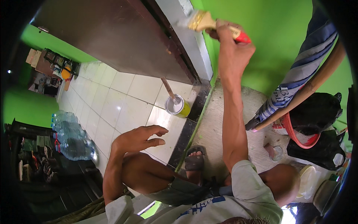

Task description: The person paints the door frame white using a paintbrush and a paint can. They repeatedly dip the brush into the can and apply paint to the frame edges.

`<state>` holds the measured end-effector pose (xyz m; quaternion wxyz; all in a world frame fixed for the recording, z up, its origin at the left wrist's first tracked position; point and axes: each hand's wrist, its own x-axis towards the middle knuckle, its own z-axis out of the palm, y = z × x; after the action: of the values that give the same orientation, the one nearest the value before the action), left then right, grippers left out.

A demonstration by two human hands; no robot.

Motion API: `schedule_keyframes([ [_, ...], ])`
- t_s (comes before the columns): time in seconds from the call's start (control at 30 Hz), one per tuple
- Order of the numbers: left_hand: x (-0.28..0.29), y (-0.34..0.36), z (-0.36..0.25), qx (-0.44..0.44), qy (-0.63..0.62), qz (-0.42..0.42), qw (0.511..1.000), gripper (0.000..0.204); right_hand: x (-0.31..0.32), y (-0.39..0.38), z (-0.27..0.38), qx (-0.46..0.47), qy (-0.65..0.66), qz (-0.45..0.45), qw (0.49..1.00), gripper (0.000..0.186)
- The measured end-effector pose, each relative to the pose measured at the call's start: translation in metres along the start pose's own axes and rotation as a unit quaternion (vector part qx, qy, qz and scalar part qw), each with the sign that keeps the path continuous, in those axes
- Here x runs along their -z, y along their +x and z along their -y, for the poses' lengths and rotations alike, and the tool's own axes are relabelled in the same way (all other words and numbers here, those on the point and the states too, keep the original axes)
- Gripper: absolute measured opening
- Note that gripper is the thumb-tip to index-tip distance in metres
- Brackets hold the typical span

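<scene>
My right hand (233, 56) grips a wide paintbrush (201, 21) with a wooden handle and red tip, its bristles blurred at the grey painted edge (192, 9) of the doorway, beside the green wall (270, 37). My left hand (140, 140) hangs over the white tiles near my knee, fingers apart and holding nothing. A yellow can of pale paint (181, 110) with a wooden stick (166, 86) upright in it stands on the tiles by the dark threshold (195, 95), between my hands and the brown door (112, 33).
Large water bottles (74, 143) and a dark shelf (30, 175) are at left; stacked belongings (52, 65) lie farther back. At right lean a rolled striped umbrella (298, 71) and a cane (313, 80), above a red bucket (300, 138), black bags (317, 112) and a pale container (305, 179).
</scene>
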<state>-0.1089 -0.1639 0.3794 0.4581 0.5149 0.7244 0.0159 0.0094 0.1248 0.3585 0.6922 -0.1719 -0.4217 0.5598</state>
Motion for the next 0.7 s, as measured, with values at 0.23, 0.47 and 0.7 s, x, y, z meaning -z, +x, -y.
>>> schedule_keyframes([
  [0.23,0.002,-0.001,-0.002,0.008,-0.003,0.007,1.0,0.051,0.041,-0.039,-0.052,-0.108,0.099,-0.051,0.988,0.028],
  [0.47,-0.001,-0.003,-0.006,0.01,0.003,0.013,1.0,0.051,0.078,-0.099,-0.07,-0.047,-0.076,-0.046,0.995,0.027],
  [0.7,0.002,0.0,-0.005,0.004,0.006,0.017,1.0,0.052,0.069,-0.076,-0.069,-0.088,0.097,-0.004,0.991,0.028],
])
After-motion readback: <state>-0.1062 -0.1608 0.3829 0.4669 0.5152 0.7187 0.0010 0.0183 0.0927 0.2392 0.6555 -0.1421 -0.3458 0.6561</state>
